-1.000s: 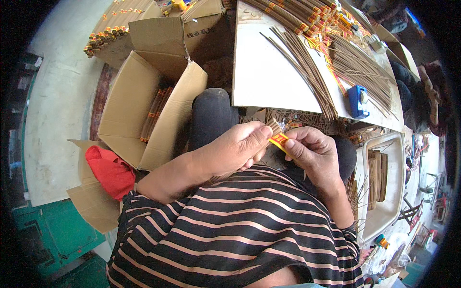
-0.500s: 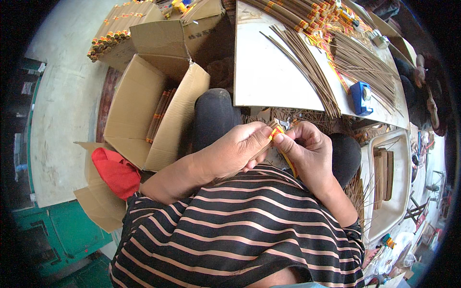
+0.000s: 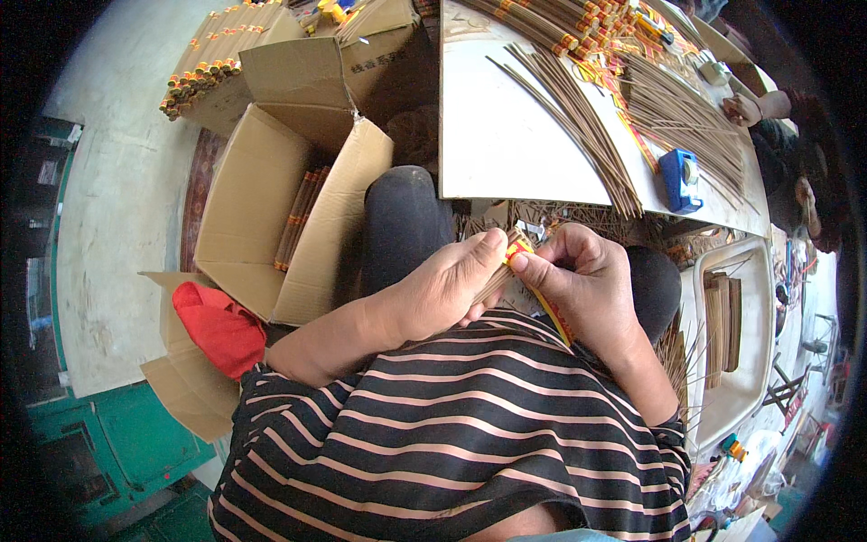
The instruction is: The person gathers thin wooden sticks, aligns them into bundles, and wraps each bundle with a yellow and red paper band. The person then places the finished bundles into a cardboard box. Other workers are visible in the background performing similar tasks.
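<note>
Above my lap, my left hand [image 3: 438, 291] is closed around a small bundle of brown incense sticks [image 3: 493, 285], its thumb lying along the bundle's upper end. My right hand [image 3: 585, 282] pinches a red-and-yellow paper strip [image 3: 517, 250] against that end. The strip's tail [image 3: 553, 316] hangs below the right fingers toward my striped shirt. My palms hide much of the bundle. On the white table [image 3: 492, 144] ahead lie loose incense sticks [image 3: 578, 126], and banded bundles [image 3: 578, 27] are piled at its far side.
An open cardboard box [image 3: 230, 199] with banded bundles inside stands at left, a red cloth [image 3: 217, 330] beside it. A blue tape dispenser [image 3: 679, 182] sits near the table's right corner. At right is a white tub [image 3: 766, 316] holding sticks. Another person's hand [image 3: 742, 109] is at the table's far right.
My left thumb has lifted and straightened off the paper strip. The strip's tail shows more below my right hand. At far right, the other person's hand has moved onto the table edge.
</note>
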`<control>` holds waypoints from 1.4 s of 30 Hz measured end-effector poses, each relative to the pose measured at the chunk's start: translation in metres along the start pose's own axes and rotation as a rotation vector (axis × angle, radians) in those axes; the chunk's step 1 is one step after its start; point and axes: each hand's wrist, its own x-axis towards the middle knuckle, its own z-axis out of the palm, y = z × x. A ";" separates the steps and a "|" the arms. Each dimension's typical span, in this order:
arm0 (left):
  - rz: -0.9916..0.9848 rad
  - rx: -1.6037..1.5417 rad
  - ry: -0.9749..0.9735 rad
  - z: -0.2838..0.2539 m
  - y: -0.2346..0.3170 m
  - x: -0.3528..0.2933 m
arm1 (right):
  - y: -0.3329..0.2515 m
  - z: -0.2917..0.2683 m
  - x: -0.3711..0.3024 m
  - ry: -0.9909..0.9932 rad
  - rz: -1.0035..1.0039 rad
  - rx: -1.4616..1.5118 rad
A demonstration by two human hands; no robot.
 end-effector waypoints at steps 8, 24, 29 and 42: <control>-0.028 0.052 0.034 0.003 -0.001 0.004 | -0.004 -0.004 0.001 -0.043 0.051 -0.034; -0.112 -0.116 -0.008 0.008 0.003 0.006 | 0.019 -0.013 0.007 -0.039 -0.087 0.036; -0.031 0.051 0.081 0.013 0.003 0.007 | 0.010 -0.014 0.008 0.105 -0.185 -0.165; 0.121 0.361 0.254 0.026 -0.003 0.008 | 0.008 -0.006 -0.014 -0.005 -0.052 -0.051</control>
